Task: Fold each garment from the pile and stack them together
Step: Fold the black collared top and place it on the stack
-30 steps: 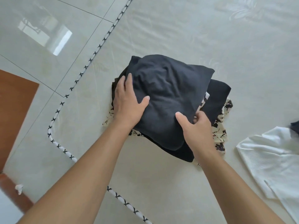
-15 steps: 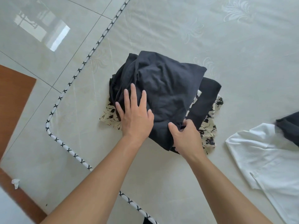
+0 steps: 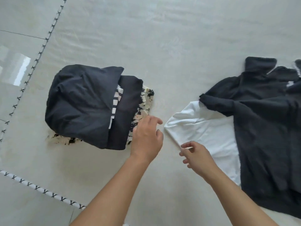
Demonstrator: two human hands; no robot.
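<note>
A stack of folded garments (image 3: 84, 105) lies at centre left: a dark one on top, a black piece with a striped edge under it, a cream black-patterned one (image 3: 145, 101) at the bottom. To the right lies the pile: a white garment (image 3: 206, 132) partly covered by a dark fuzzy turtleneck sweater (image 3: 263, 121). My left hand (image 3: 147, 137) hovers open just right of the stack, holding nothing. My right hand (image 3: 194, 154) is open at the near edge of the white garment, fingertips close to the cloth.
The clothes lie on a pale mat whose edge is a white cord with black crosses (image 3: 37, 56) along the left and near side. Beyond it is glossy tiled floor (image 3: 14, 46).
Both hands have left the dark top garment and moved right toward the white garment. The view has swung right, bringing the dark sweater into sight.
</note>
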